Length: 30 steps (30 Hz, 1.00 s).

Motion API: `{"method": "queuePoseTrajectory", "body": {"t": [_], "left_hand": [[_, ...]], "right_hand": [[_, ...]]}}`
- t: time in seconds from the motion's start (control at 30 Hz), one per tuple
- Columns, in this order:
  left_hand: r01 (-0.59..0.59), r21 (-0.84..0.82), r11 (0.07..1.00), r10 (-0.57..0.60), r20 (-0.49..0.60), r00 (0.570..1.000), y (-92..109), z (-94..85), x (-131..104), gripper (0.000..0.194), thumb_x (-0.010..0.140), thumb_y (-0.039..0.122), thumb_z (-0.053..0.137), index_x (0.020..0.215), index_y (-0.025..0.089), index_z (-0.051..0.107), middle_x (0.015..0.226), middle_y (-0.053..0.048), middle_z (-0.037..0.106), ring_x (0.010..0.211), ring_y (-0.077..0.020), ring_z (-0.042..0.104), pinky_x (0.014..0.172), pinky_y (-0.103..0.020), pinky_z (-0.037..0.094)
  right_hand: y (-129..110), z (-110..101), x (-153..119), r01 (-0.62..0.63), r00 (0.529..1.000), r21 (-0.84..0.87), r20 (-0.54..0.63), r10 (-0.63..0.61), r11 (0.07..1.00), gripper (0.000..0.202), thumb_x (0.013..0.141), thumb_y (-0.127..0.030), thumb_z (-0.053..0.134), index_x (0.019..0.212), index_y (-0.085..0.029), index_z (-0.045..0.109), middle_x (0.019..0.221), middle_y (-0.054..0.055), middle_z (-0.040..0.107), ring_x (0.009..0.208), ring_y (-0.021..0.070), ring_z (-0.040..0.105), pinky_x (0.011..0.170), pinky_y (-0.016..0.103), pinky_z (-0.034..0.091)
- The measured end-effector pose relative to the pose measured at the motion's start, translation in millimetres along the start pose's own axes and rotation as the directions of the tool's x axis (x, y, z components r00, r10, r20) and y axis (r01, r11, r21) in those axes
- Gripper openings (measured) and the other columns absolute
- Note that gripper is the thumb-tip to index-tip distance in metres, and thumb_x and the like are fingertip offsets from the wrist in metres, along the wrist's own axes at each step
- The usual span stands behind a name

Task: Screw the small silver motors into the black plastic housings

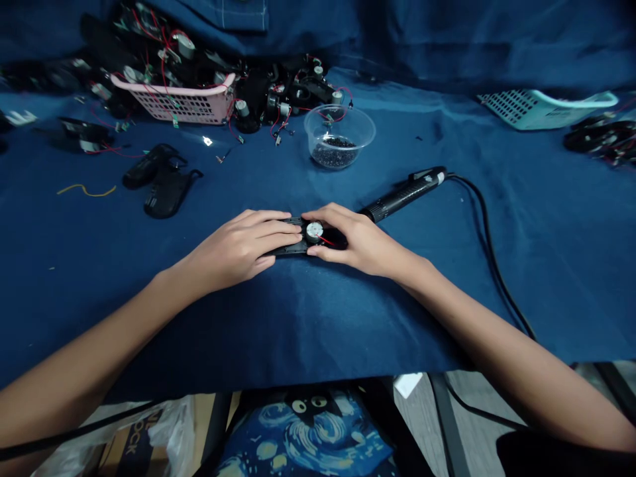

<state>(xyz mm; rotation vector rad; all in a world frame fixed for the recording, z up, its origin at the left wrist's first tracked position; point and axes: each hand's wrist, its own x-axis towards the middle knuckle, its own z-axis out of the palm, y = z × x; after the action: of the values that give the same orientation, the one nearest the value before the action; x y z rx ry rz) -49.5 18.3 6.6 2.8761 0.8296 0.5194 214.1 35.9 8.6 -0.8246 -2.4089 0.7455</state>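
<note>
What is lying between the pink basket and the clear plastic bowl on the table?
Black parts lie there in a loose cluster, with small motors and red wiring among them, as the head view shows.

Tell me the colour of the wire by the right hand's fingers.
Red; the wire shows best in the head view.

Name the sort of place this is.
Probably a small assembly or repair bench: a corded power driver, a tub of tiny dark pieces, and a pink basket heaped with wired parts.
</note>
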Motion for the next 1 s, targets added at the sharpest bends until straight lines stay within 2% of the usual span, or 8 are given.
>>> {"method": "queuePoseTrajectory", "body": {"t": [0.23, 0.37, 0.53, 0.83, 1.0], "left_hand": [[-0.048, 0.063, 0.997, 0.05, -0.03, 0.998, 5.3, -2.8, 3.4, 0.043, 0.09, 0.008, 0.053, 0.131, 0.017, 0.058, 0.132, -0.008, 0.064, 0.137, -0.0274, 0.046, 0.107, -0.047, 0.041], [-0.048, 0.047, 0.998, 0.049, -0.027, 0.998, 5.1, -2.9, 3.3, 0.042, 0.091, 0.01, 0.053, 0.132, 0.017, 0.058, 0.132, -0.007, 0.064, 0.133, -0.0262, 0.049, 0.107, -0.046, 0.043], [-0.022, 0.021, 1.0, 0.023, -0.014, 1.0, 3.7, -1.5, 2.1, 0.044, 0.09, 0.01, 0.053, 0.133, 0.019, 0.057, 0.134, -0.007, 0.063, 0.134, -0.026, 0.048, 0.107, -0.046, 0.042], [-0.015, 0.034, 0.999, 0.014, 0.022, 1.0, 2.4, -4.0, 2.7, 0.045, 0.088, 0.01, 0.056, 0.132, 0.018, 0.056, 0.134, -0.005, 0.062, 0.133, -0.024, 0.048, 0.107, -0.04, 0.042], [-0.006, 0.014, 1.0, 0.005, 0.057, 0.998, 1.8, -6.7, 2.9, 0.048, 0.089, 0.008, 0.056, 0.135, 0.019, 0.052, 0.134, -0.005, 0.062, 0.133, -0.0241, 0.048, 0.106, -0.04, 0.043]], "right_hand": [[-0.9, 0.6, -0.9, -0.015, 1.0, 0.024, -0.017, 0.015, 1.0, 0.053, 0.088, -0.045, 0.065, 0.13, -0.014, 0.056, 0.121, 0.013, 0.063, 0.113, 0.0241, 0.06, 0.1, 0.042, 0.049], [-0.9, 3.6, -3.0, -0.038, 0.996, 0.085, -0.078, 0.045, 0.996, 0.053, 0.086, -0.046, 0.067, 0.128, -0.016, 0.057, 0.122, 0.012, 0.061, 0.111, 0.023, 0.062, 0.1, 0.043, 0.05], [-4.2, 4.1, -4.0, -0.048, 0.994, 0.082, -0.09, 0.055, 0.995, 0.04, 0.086, -0.044, 0.068, 0.116, -0.018, 0.06, 0.11, 0.01, 0.061, 0.102, 0.0213, 0.061, 0.094, 0.04, 0.052], [-4.3, 2.6, -2.3, -0.071, 0.993, 0.049, -0.093, 0.075, 0.996, 0.027, 0.093, -0.036, 0.06, 0.113, -0.018, 0.061, 0.106, 0.008, 0.064, 0.098, 0.0192, 0.061, 0.092, 0.036, 0.049], [-4.7, 0.7, 1.1, -0.086, 0.992, 0.042, -0.088, 0.09, 0.995, 0.02, 0.093, -0.032, 0.061, 0.107, -0.019, 0.062, 0.102, 0.007, 0.064, 0.093, 0.0188, 0.061, 0.088, 0.034, 0.049]]}}
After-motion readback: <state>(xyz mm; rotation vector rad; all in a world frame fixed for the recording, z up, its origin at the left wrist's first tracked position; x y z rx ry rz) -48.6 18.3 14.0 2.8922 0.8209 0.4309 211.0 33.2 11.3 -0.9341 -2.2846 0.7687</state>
